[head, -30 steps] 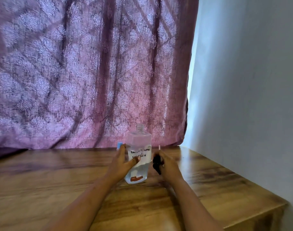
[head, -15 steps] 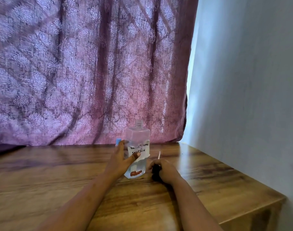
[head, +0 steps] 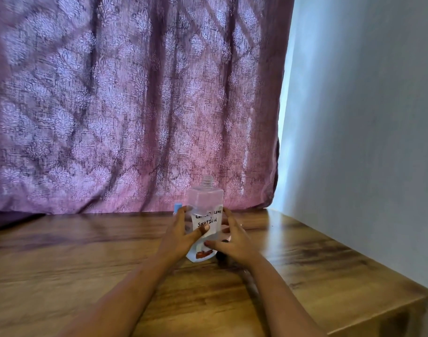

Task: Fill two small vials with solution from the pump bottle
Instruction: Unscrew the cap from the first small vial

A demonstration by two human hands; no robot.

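A clear square bottle (head: 205,200) with a handwritten "solution" label stands on the wooden table (head: 86,263), leaning slightly. Its threaded neck is bare, with no pump on it. My left hand (head: 181,235) grips the bottle's left side, thumb across the label. From the right, my right hand (head: 232,242) holds the bottle, thumb on the lower front and fingers up the right side. A dark piece (head: 221,258), probably the pump head, lies on the table under my right hand, mostly hidden. A small blue-capped item (head: 177,207) peeks out behind my left fingers.
A purple patterned curtain (head: 135,105) hangs right behind the table. A pale wall (head: 366,142) runs along the right side. The table's right corner and edge (head: 407,305) are close by.
My right hand lowered the black pump head with its tube to the table, released it and moved left onto the bottle. My left hand kept its grip.
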